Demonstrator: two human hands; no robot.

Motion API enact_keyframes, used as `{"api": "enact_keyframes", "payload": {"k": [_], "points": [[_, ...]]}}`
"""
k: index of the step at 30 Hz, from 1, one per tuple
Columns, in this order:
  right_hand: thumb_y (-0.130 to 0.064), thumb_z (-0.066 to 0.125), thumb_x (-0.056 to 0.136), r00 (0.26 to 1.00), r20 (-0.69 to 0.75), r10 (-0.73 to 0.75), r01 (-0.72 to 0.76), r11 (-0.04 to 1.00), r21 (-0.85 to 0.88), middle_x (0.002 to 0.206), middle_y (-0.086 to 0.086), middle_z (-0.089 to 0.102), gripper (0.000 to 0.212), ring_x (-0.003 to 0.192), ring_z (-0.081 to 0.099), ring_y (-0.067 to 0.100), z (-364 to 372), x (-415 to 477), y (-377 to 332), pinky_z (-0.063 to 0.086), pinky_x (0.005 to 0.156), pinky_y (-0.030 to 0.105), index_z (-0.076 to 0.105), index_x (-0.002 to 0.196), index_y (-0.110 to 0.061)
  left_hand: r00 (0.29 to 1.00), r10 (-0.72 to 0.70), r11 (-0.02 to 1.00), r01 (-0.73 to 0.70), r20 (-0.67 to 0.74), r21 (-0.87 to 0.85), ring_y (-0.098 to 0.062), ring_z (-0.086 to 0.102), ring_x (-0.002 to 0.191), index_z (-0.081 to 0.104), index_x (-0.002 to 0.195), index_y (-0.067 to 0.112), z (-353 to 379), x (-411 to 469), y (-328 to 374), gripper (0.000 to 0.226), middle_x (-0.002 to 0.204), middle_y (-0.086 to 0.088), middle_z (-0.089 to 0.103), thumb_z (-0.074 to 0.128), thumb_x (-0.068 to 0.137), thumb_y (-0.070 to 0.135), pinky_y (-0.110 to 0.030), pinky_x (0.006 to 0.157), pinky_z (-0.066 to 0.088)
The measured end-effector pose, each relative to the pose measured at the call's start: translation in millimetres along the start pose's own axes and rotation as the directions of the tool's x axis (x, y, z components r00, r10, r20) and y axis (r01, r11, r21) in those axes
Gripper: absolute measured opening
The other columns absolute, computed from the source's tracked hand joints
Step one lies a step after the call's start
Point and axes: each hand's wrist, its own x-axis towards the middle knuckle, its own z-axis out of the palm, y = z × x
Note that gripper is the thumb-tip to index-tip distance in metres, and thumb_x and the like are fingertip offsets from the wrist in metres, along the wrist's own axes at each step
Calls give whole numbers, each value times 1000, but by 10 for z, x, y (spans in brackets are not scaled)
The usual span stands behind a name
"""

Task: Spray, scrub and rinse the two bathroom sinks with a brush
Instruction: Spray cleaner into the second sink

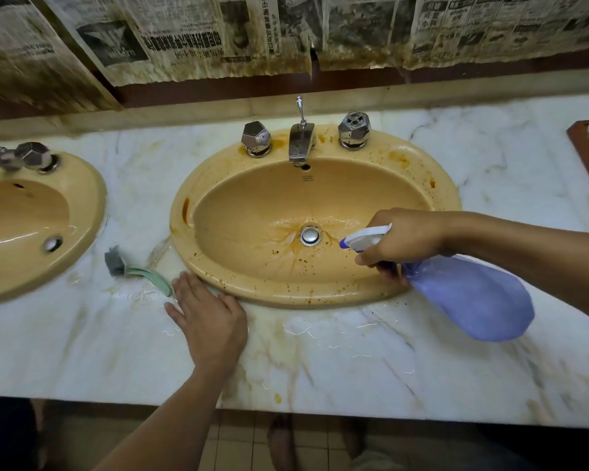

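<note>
Right hand (402, 243) reaches in from the side over the near sink (320, 297), fingers wrapped round the neck of the purple spray bottle (470, 297). The white nozzle points away from the palm towards the drain (310, 235), and the bottle's body tilts back below the wrist. Left hand (208, 317) lies flat on the marble table (354, 362), palm down and fingers spread, holding nothing. Its fingertips are right at the sink's front rim. The brush (133, 270) lies on the table just beyond those fingertips, with its grey head at the far end. In the bowl under the right hand are orange-brown streaks and specks around the drain. The second sink (82, 198) sits well out past the left hand.
</note>
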Motion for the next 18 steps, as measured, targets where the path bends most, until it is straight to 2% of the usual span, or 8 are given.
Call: {"api": "enact_keyframes", "payload": {"k": [3, 6, 10, 12, 16, 18], "points": [[-35, 74, 92, 993, 116, 10, -17, 998, 56, 87, 13, 76, 37, 64, 64, 18, -110, -86, 46, 59, 62, 37, 74, 89, 1, 1000, 3, 1000, -3, -14, -14, -30, 12, 156, 22, 157, -2, -9, -4, 9, 67, 165, -17, 24, 45, 97, 18, -55, 127, 2], [-31, 73, 94, 993, 121, 15, -25, 996, 80, 92, 15, 76, 31, 77, 66, 21, -185, -125, 116, 61, 65, 41, 74, 92, 0, 999, 12, 1000, -12, -31, -16, -32, 15, 155, 24, 156, -4, -8, -9, 2, 66, 163, -20, 26, 47, 97, 16, -56, 127, 4], [-24, 67, 96, 997, 72, 42, -43, 999, 11, 73, 19, 69, 34, 57, 61, 28, -223, -143, 173, 56, 57, 33, 65, 68, -4, 999, 15, 1000, -16, -39, -13, -32, 17, 155, 26, 155, -4, 14, -3, -9, 66, 163, -20, 27, 48, 97, 16, -58, 127, 5], [-25, 67, 96, 996, 74, 54, -52, 998, -26, 68, 18, 67, 38, 52, 59, 29, -241, -148, 177, 53, 55, 30, 61, 62, -7, 999, 12, 1000, -13, -41, -16, -32, 17, 155, 26, 155, -4, 21, 1, -10, 66, 162, -20, 28, 49, 96, 16, -58, 127, 6], [-37, 75, 91, 990, 86, 113, -108, 992, -64, 81, 18, 72, 39, 57, 61, 24, -297, -167, 178, 57, 57, 31, 69, 75, -2, 999, 9, 1000, -10, -45, -19, -32, 17, 155, 27, 155, -3, 19, 0, -5, 66, 162, -19, 28, 49, 96, 16, -58, 127, 5], [-39, 73, 91, 989, 74, 125, -116, 985, -124, 87, 15, 74, 40, 56, 60, 17, -328, -193, 175, 56, 55, 24, 73, 80, -1, 999, 12, 1000, -13, -48, -15, -32, 18, 154, 27, 154, -3, 21, 2, -10, 66, 162, -19, 28, 49, 95, 16, -57, 127, 6]]}}
